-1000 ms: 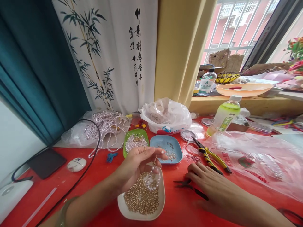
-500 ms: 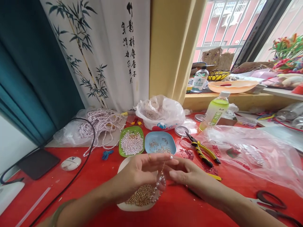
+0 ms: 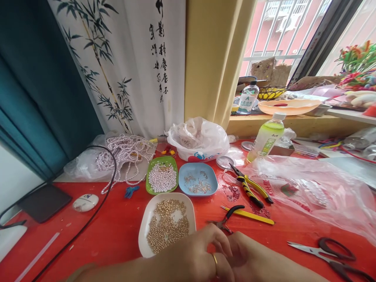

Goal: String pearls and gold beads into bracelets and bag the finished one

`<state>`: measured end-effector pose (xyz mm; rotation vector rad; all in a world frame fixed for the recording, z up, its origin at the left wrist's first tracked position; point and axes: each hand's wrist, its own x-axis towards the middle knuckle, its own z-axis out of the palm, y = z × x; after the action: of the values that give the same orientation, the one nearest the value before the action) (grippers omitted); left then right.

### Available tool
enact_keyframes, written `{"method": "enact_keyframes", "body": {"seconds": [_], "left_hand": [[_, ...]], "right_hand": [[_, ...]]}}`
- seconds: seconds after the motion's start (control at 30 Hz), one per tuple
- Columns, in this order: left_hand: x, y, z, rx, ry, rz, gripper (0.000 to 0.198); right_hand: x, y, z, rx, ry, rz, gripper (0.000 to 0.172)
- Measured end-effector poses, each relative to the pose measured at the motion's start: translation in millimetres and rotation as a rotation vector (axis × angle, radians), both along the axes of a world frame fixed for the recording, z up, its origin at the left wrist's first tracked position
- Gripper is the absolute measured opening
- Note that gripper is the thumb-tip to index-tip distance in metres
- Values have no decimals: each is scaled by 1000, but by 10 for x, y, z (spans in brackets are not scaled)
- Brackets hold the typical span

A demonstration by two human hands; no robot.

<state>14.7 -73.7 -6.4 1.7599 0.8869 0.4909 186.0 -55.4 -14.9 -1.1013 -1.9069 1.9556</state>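
My left hand (image 3: 202,248), with a gold ring, is low in the view, its fingers curled in and closed against my right hand (image 3: 249,256). The right hand's fingers are closed too and mostly hidden. Whatever the two hold between them is out of sight. Just beyond the fingertips lie small black-handled pliers (image 3: 227,221), partly covered by the left hand. The left forearm passes over the near edge of a white tray (image 3: 141,231) of gold beads (image 3: 167,227). Behind it sit a green tray (image 3: 149,188) of pearl beads (image 3: 162,178) and a blue tray (image 3: 183,184) with small metal pieces (image 3: 199,186).
Yellow tweezers (image 3: 255,217) and yellow-black pliers (image 3: 249,188) lie to the right. Scissors (image 3: 326,252) rest near the right edge. A drink bottle (image 3: 266,139), a plastic bag (image 3: 293,188) and pearl strands (image 3: 117,152) stand farther back. A black cable (image 3: 96,219) crosses the left side.
Both hands have dropped toward me from above the white tray, uncovering the gold beads and the small pliers. The pearl strand that hung from the fingers is hidden now.
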Motion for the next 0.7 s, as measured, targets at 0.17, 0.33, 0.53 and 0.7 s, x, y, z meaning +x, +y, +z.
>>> {"method": "enact_keyframes", "body": {"seconds": [0.17,0.33,0.53,0.7], "left_hand": [[78,-13,-40,79,216,70,14],[50,1,-39,481,269,45,5],[-39,117,-19,627,311,204,16],[-33,165,15,278,257,236,29]], "right_hand": [[27,-26,143,255,-37,30,10],[-61,11,198,237,50,31,15],[-41,118,-82,-7,81,-135,24],[-55,165,-150,17,46,-295,26]]}}
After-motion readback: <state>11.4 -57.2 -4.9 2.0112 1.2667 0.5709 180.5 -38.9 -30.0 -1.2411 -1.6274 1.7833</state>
